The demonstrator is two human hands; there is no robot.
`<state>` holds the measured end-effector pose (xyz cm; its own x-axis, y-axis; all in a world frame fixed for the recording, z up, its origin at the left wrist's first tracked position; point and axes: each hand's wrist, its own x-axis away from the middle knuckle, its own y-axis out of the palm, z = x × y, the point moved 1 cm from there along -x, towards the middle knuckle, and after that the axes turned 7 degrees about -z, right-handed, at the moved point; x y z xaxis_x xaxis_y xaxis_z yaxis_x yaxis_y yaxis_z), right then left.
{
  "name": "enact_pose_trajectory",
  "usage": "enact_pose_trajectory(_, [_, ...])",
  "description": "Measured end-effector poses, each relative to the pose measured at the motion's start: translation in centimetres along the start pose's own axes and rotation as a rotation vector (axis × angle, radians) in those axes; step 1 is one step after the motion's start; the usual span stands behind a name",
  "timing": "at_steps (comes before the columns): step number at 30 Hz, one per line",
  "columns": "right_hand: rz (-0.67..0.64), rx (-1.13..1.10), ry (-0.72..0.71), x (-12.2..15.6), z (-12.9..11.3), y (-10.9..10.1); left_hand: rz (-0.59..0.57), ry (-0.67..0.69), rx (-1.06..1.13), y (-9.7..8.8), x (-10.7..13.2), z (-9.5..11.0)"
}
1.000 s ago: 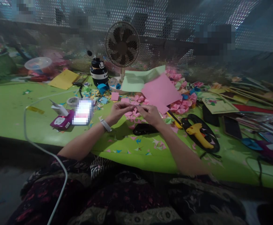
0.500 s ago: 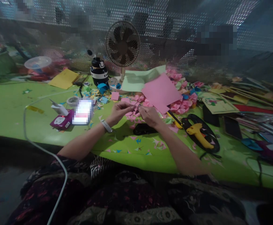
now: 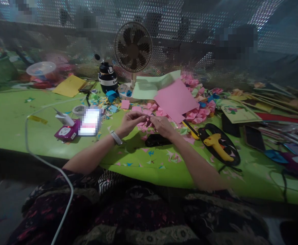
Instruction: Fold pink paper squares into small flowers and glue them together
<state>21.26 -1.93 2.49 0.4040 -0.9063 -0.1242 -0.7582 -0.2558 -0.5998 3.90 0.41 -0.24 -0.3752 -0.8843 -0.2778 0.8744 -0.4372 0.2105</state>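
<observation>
Fingertips (image 3: 144,118) mostly hide the small pinched piece (image 3: 148,123).

Head-worn view is shot from above the lap (image 3: 138,216), aimed forward and down, with left hand (image 3: 128,123) and right hand (image 3: 164,127) framed mid-view over the table (image 3: 13,115), fan (image 3: 133,47) and mesh wall (image 3: 192,20) caught farther back.

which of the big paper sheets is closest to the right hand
The pink sheet, just beyond the right hand; the pale green sheet sits farther back, the yellow sheet far off left.
</observation>
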Motion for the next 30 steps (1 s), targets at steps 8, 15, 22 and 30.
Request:
enact_pose_trajectory(8, [0.223,0.084,-0.260,-0.1,-0.2,1.1,0.143,0.107,0.020,-0.2,-0.3,0.0])
enact_pose_trajectory(15, [0.213,0.050,-0.300,-0.4,0.9,1.1,0.134,0.094,0.058,0.1,-0.3,0.4])
enact_pose_trajectory(22, [0.123,-0.048,-0.271,-0.6,1.1,1.0,0.108,0.077,0.104,-0.4,-0.5,-0.2])
enact_pose_trajectory(30, [0.064,-0.143,-0.217,-0.3,0.5,1.0,0.128,0.087,0.130,-0.4,-0.6,-0.3])
